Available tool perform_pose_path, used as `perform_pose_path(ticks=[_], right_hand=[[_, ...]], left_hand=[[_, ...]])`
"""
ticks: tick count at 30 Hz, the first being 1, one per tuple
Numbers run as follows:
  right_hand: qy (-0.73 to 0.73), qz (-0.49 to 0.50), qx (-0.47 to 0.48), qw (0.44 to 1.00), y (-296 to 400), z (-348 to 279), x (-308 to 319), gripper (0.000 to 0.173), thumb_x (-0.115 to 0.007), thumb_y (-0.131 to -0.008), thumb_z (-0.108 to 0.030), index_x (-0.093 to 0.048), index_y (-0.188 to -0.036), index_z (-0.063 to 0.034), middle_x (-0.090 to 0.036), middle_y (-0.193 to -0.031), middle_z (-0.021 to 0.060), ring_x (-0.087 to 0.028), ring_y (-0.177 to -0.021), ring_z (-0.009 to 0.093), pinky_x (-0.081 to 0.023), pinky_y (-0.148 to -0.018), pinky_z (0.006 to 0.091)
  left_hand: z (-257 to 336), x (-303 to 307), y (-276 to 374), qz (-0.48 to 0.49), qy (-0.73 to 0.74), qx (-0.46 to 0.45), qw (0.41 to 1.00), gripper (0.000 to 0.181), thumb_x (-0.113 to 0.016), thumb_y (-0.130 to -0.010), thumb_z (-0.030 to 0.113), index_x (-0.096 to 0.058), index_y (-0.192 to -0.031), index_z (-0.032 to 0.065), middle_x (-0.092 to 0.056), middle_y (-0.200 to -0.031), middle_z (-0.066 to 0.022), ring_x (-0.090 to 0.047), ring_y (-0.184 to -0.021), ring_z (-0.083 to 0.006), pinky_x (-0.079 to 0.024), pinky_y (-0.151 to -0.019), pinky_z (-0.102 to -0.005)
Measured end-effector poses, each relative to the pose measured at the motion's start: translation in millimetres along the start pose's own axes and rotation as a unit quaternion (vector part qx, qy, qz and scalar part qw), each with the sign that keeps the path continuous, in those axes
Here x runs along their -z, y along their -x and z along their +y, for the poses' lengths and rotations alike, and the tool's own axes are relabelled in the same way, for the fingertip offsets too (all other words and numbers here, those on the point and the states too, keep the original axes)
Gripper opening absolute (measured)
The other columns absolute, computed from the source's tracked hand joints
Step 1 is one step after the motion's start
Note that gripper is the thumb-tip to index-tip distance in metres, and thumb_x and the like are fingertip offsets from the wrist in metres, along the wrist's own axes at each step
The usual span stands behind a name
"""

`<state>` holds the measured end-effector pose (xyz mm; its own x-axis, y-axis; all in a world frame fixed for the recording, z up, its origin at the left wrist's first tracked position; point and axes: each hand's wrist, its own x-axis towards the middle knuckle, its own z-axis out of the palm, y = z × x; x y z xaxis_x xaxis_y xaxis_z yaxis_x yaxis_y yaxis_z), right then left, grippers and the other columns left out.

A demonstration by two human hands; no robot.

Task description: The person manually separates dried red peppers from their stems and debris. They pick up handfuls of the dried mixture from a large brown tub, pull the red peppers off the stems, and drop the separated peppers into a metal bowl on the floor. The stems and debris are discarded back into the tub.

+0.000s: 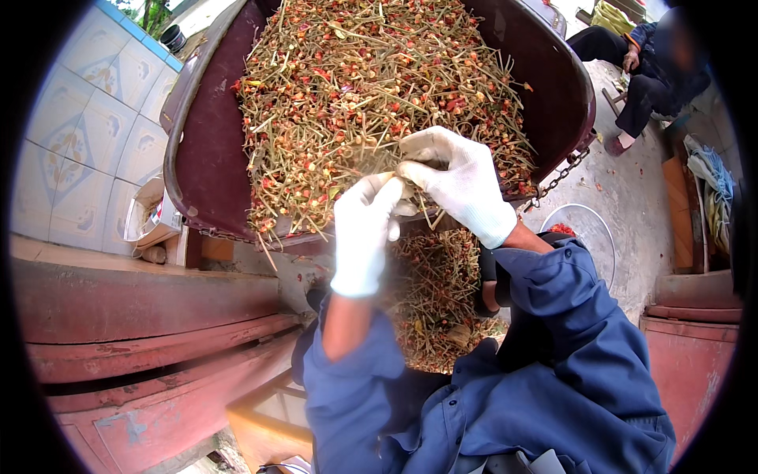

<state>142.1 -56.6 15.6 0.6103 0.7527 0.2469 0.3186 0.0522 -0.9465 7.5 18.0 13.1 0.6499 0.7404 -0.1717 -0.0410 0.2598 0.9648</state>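
A mass of dried plant stems with red and orange bits [367,89] fills the middle of a dark red metal cart bed [207,130]. Over its near edge, my left hand [367,219] and my right hand [453,178], both in white knit gloves, meet at the fingertips. Some thin stems stick out beneath the fingers of my right hand. Between the pinched fingertips is a small piece, perhaps part of a stem; the gloves partly hide it. More of the stems [438,278] lie in a heap below the cart, between my legs.
A chain [562,178] hangs at the cart's right corner. Beyond it, a round metal basin [592,237] holds red bits. Another person [651,77] sits at the upper right. An open cardboard box [169,225] stands at the left by a tiled wall [95,136]. Reddish painted panels [148,379] flank me.
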Motion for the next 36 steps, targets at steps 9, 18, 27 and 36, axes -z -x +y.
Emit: perform_pose_path(ticks=[9, 18, 27, 36], right_hand=[[-0.045, -0.027, -0.047, 0.998, -2, -3, 0, 0.023, -0.076, -0.083, -0.010, -0.071, -0.103, -0.0001, -0.075, -0.090, 0.0103, -0.070, -0.080, 0.013, -0.057, -0.073, 0.0273], [-0.328, -0.105, -0.272, 0.899, 0, 11, 12, 0.032, -0.072, -0.091, -0.014, -0.064, -0.115, 0.0041, -0.070, -0.099, 0.0088, -0.069, -0.087, 0.014, -0.055, -0.075, 0.0259], [-0.135, -0.098, -0.173, 0.971, -6, -7, 17, 0.029, -0.070, -0.090, -0.014, -0.067, -0.112, 0.0042, -0.071, -0.096, 0.0084, -0.068, -0.082, 0.012, -0.055, -0.072, 0.0263], [0.250, 0.020, 0.088, 0.964, -24, 15, 33, 0.023, -0.058, -0.088, -0.003, -0.072, -0.103, -0.0109, -0.073, -0.094, 0.0115, -0.071, -0.088, 0.029, -0.056, -0.079, 0.0378]], left_hand=[[1, 0, 2, 0.036, -0.022, -0.022, 0.999, 0.017, -0.063, -0.096, 0.013, -0.067, -0.101, -0.0032, -0.068, -0.074, -0.0049, -0.050, -0.051, -0.0028, -0.033, -0.044, -0.0172], [-10, 0, -1, 0.018, 0.085, -0.024, 0.996, 0.014, -0.064, -0.095, 0.010, -0.064, -0.102, -0.0024, -0.067, -0.076, -0.0046, -0.056, -0.054, -0.0054, -0.035, -0.044, -0.0167], [-22, 23, -10, -0.123, 0.322, 0.085, 0.935, 0.017, -0.059, -0.093, 0.010, -0.063, -0.105, -0.0013, -0.067, -0.093, -0.0121, -0.064, -0.078, -0.0200, -0.043, -0.049, -0.0238], [-9, 32, -7, -0.090, 0.374, 0.088, 0.919, 0.018, -0.059, -0.094, 0.011, -0.065, -0.106, -0.0011, -0.066, -0.095, -0.0135, -0.060, -0.076, -0.0192, -0.038, -0.043, -0.0200]])
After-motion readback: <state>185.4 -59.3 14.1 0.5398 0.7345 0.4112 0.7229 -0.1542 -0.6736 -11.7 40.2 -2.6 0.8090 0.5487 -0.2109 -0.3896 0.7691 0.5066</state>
